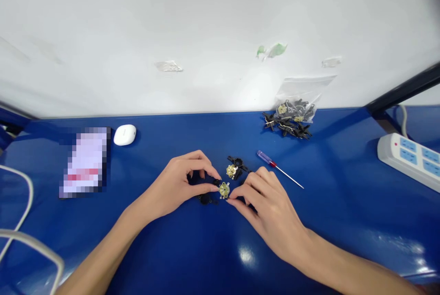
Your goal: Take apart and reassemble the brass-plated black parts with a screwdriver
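Observation:
A small round brass-coloured part (224, 189) lies between both hands above the blue table. My left hand (184, 178) has thumb and forefinger closed at its left side, by a small black piece. From the right, my right hand (264, 201) pinches at the lower edge of the same brass part; its other fingers are curled. Just beyond sits a second brass part (231, 171), next to a black plastic piece (238, 162). Another black piece (205, 199) lies under my left hand's fingertips, partly hidden.
A screwdriver (271, 163) lies right of the hands. Behind it are black parts (288, 126) and a clear bag (299, 98). A white case (124, 134) and a blurred phone-like object (85, 162) are at left, a power strip (410, 155) at right, white cables (30, 189) at far left.

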Demonstrator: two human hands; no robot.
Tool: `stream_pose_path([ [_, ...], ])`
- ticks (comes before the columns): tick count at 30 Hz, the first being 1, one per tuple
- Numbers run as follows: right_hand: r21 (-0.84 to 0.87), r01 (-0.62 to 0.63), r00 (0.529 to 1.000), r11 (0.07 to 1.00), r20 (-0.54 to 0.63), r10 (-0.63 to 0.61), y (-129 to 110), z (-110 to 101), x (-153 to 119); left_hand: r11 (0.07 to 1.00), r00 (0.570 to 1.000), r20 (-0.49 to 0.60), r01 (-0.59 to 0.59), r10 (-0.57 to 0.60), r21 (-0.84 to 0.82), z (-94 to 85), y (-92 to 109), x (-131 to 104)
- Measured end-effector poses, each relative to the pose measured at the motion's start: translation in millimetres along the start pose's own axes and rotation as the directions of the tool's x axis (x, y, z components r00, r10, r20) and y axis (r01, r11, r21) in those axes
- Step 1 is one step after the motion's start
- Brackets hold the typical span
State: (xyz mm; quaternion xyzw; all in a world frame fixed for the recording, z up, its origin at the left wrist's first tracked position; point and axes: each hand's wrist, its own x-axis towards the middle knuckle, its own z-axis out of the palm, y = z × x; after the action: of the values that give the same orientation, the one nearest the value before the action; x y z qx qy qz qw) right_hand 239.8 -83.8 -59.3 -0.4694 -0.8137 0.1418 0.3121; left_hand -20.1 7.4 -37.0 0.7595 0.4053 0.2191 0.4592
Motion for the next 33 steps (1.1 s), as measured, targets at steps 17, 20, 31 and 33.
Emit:
stream_pose_path([
  [17, 0.021, 0.036, 0.999, 0.999, 0.006, -0.036, 3.1, -5.2, 3.0, 0.993, 0.997, -0.035, 0.062, -0.066, -0.101, -4.2, 7.0, -2.0],
  [20, 0.028, 0.033, 0.999, 0.999, 0.014, -0.034, 5.2, -7.8, 3.6, 0.992, 0.997, -0.047, 0.059, -0.064, -0.115, -3.3, 8.0, -2.0],
  [31, 0.009, 0.049, 0.995, 0.999, 0.082, -0.049, 3.7, -6.0, 2.9, 0.989, 0.997, -0.05, 0.053, -0.061, -0.137, -2.1, 9.1, -1.4],
  [33, 0.011, 0.053, 0.995, 0.999, 0.089, -0.053, 4.2, -8.0, 3.9, 0.989, 0.997, -0.049, 0.056, -0.063, -0.139, -2.1, 9.0, -1.1],
])
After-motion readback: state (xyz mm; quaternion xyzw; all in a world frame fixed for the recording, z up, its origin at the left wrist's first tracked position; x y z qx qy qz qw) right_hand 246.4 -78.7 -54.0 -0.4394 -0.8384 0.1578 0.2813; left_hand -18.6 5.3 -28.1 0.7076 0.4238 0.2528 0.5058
